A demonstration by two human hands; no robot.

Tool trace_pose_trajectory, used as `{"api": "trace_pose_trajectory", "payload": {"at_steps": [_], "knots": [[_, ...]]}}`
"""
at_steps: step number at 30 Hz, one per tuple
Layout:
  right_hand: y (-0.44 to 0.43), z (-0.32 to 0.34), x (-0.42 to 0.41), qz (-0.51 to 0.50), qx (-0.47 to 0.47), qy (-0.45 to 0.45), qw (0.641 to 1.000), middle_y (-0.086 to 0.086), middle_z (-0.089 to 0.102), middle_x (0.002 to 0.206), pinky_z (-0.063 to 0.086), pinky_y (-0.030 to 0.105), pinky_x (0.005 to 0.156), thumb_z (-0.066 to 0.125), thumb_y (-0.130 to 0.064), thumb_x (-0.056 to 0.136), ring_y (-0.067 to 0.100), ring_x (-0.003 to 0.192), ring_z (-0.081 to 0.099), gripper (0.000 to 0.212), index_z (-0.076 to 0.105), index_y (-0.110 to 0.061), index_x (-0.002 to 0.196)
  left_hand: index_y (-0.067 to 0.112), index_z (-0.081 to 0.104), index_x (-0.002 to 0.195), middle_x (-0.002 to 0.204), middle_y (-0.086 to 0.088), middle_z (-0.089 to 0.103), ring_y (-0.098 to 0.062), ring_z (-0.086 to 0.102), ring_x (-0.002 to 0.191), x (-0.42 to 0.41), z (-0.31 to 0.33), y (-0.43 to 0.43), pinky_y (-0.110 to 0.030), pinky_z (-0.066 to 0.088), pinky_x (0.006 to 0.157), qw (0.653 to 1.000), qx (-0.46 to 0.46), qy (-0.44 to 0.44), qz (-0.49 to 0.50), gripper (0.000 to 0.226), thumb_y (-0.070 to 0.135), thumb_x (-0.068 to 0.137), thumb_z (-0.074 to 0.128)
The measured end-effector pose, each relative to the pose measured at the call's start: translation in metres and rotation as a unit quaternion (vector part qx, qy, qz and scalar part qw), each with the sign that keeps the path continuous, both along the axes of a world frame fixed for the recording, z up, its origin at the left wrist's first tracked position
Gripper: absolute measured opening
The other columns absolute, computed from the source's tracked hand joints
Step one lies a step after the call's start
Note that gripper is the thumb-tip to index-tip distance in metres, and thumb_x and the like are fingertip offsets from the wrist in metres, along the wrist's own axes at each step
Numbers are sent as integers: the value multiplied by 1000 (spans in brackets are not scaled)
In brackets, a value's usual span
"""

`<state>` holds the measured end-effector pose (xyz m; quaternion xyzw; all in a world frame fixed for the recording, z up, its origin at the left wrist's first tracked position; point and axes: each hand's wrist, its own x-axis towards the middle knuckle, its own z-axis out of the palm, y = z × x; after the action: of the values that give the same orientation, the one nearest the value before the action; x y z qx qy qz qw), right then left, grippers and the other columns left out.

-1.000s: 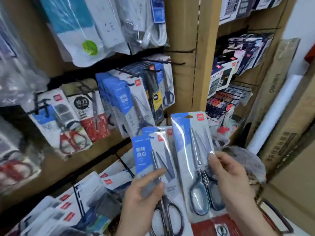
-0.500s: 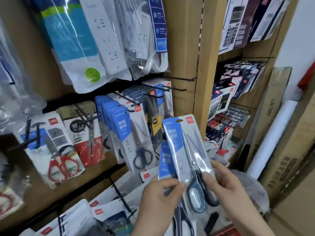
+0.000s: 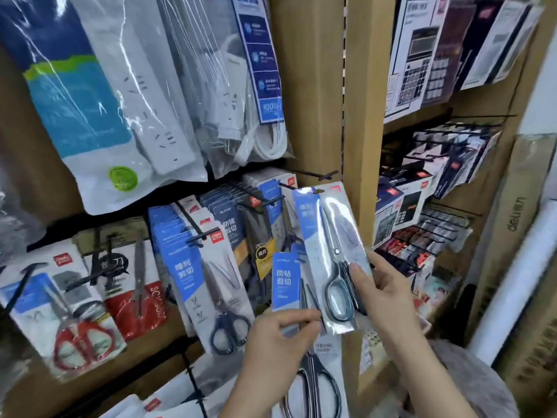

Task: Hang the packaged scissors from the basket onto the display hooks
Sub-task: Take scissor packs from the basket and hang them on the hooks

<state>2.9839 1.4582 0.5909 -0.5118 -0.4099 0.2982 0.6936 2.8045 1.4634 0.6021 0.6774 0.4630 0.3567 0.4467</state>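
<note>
My right hand (image 3: 388,300) grips a blue-and-clear packaged pair of scissors (image 3: 327,254) with grey-blue handles, tilted, its hang hole close to a black display hook (image 3: 315,175) on the wooden panel. My left hand (image 3: 280,339) holds a second scissors pack (image 3: 286,279) with black handles, lower and partly behind the first. Rows of hanging scissors packs (image 3: 208,267) fill the hooks to the left. The basket is out of view.
Bagged power strips (image 3: 150,95) hang above the scissors. Red-handled scissors packs (image 3: 75,321) hang at the left. A wooden upright (image 3: 361,116) divides off shelves of calculators (image 3: 422,55) on the right. Cardboard boxes (image 3: 509,236) and a white roll (image 3: 518,276) lean at far right.
My right hand has lifted its scissors pack up and right toward the hook by the upright. My left hand followed upward with the second pack. The view rose toward the panel.
</note>
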Motion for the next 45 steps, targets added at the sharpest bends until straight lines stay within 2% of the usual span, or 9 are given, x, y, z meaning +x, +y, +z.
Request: {"api": "trace_pose_trajectory", "payload": {"at_steps": [6, 12, 18, 25, 27, 32, 35, 38, 45], "knots": [[7, -8, 11, 32, -22, 8, 999, 1, 77, 95, 53, 22, 63, 60, -13, 96, 11, 77, 70, 27, 69, -28, 117, 53, 73, 67, 90, 33, 71, 10, 64, 95, 1, -6, 8, -18, 50, 89, 999, 6, 20, 28, 36, 23, 87, 74], [25, -6, 12, 27, -34, -7, 999, 1, 75, 104, 59, 45, 82, 68, -22, 92, 22, 94, 72, 35, 62, -44, 118, 45, 75, 68, 85, 36, 69, 16, 62, 91, -3, -2, 9, 0, 43, 74, 999, 12, 12, 48, 34, 16, 86, 73], [82, -9, 7, -17, -39, -90, 995, -9, 64, 82, 38, 7, 50, 68, -18, 92, -4, 55, 54, 18, 68, -32, 104, 51, 73, 73, 108, 14, 62, 18, 56, 94, -17, -8, 9, 1, 42, 74, 990, 66, 34, 117, 41, 14, 91, 67], [116, -28, 1, -7, -134, -245, 960, 0, 64, 128, 48, 34, 94, 57, -37, 96, 20, 118, 57, 35, 59, -35, 131, 52, 76, 81, 103, 14, 65, 9, 57, 97, -27, -14, -5, -4, 44, 80, 991, 68, 27, 109, 47, 7, 91, 65], [91, -23, -1, 12, -150, -207, 967, -5, 59, 135, 44, 35, 102, 55, -39, 98, 17, 128, 50, 38, 54, -34, 136, 44, 78, 83, 102, 8, 68, 7, 61, 91, -25, -11, -6, -6, 46, 77, 993, 55, -17, 103, 43, 5, 91, 64], [2, -30, -22, 274, -139, 9, 952, 0, 75, 84, 50, 20, 69, 54, -37, 93, 8, 77, 68, 26, 77, -26, 92, 51, 73, 97, 115, 26, 67, 19, 52, 112, -16, -7, 2, 1, 38, 86, 993, 46, -67, 82, 50, 5, 98, 53], [-8, -57, -21, 185, -106, 67, 975, 7, 67, 74, 45, 26, 66, 66, -41, 87, 15, 69, 59, 30, 73, -12, 83, 57, 66, 106, 117, 41, 59, 20, 48, 118, -10, -5, 3, 0, 35, 94, 994, 54, -73, 64, 54, 5, 99, 51], [-10, -62, -8, 82, -74, 45, 993, 14, 52, 79, 32, 37, 75, 66, -61, 83, 22, 76, 46, 70, 54, 8, 88, 55, 68, 106, 116, 44, 58, 25, 45, 116, -8, 0, 1, 6, 32, 88, 993, 52, -92, 55, 54, 5, 99, 48], [-14, -33, 18, -72, -14, -26, 997, 5, 43, 62, 28, 23, 52, 52, -34, 97, 10, 59, 38, 45, 51, 5, 74, 35, 78, 86, 111, 19, 69, 29, 53, 93, -22, -25, 11, 7, 36, 80, 987, 26, -70, 142, 52, -6, 97, 48]]}}
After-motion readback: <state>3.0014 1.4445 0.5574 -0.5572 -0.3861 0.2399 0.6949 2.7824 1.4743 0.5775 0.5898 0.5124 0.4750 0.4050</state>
